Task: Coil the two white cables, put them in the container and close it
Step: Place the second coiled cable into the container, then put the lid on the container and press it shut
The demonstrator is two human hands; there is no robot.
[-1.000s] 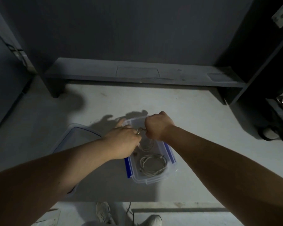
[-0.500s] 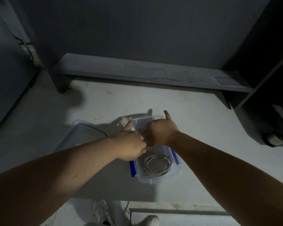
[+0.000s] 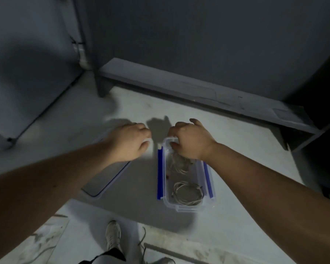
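A clear container with blue side clips stands open on the pale table. One coiled white cable lies in its near end. A second white cable hangs in loose loops in the far end, under my right hand, which is closed on its upper part. My left hand hovers to the left of the container, above the far end of the clear lid, fingers curled; nothing shows in its grip.
A low grey shelf runs along the back of the table against a dark wall. A dark unit stands at the right edge. My shoes show below the table's front edge.
My left hand has let go of the cable and moved left over the lid. My right hand has lowered the second cable into the container's far end. The view has swung left.
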